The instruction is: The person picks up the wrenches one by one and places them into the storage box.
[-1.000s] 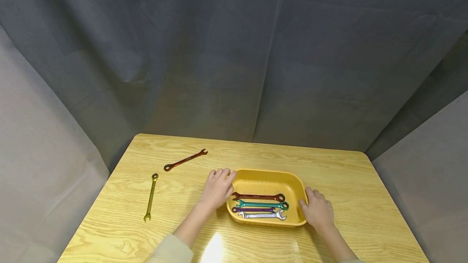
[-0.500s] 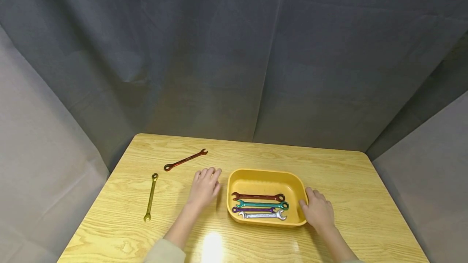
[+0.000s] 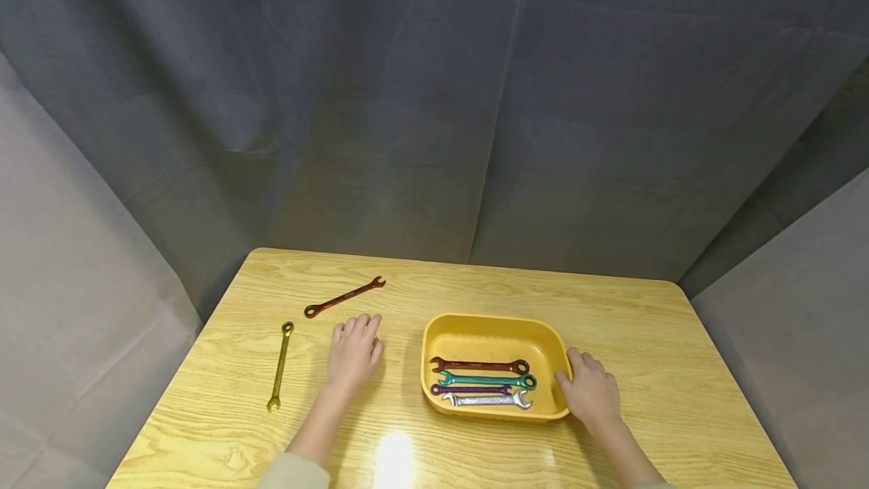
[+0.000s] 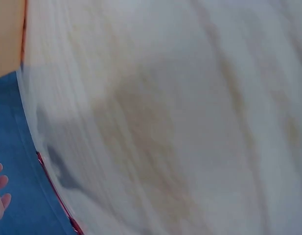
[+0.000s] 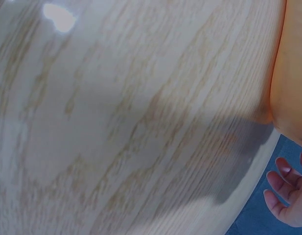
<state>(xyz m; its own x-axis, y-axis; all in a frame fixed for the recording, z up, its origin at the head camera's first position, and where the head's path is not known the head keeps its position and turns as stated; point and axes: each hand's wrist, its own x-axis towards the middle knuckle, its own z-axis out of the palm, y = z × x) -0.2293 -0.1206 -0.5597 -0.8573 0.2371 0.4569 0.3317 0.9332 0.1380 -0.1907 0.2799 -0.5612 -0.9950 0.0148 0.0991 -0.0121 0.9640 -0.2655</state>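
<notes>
A yellow plastic bin (image 3: 495,327) sits on the table, with several combination wrenches lying side by side in it: a dark red wrench (image 3: 478,366), a teal wrench (image 3: 485,380), a purple wrench (image 3: 471,390) and a silver open-end wrench (image 3: 487,400). My right hand (image 3: 592,392) holds the bin's right rim, its thumb over the edge. Left of the bin, my left hand (image 3: 354,353) hovers over the table with loose fingers and nothing in it. Beyond its fingertips lies a red combination wrench (image 3: 345,298). Farther left is a yellow-green wrench (image 3: 280,367).
The wood-grain table (image 3: 679,398) has a dark grey curtain (image 3: 434,112) behind it. Lighter grey panels (image 3: 75,308) stand at both sides. In the left wrist view, part of the bin (image 4: 6,39) and the red wrench (image 4: 58,193) show at the left edge.
My left hand has let go of the bin's left rim and moved left, toward the loose wrenches. The right hand and the bin have stayed in place.
</notes>
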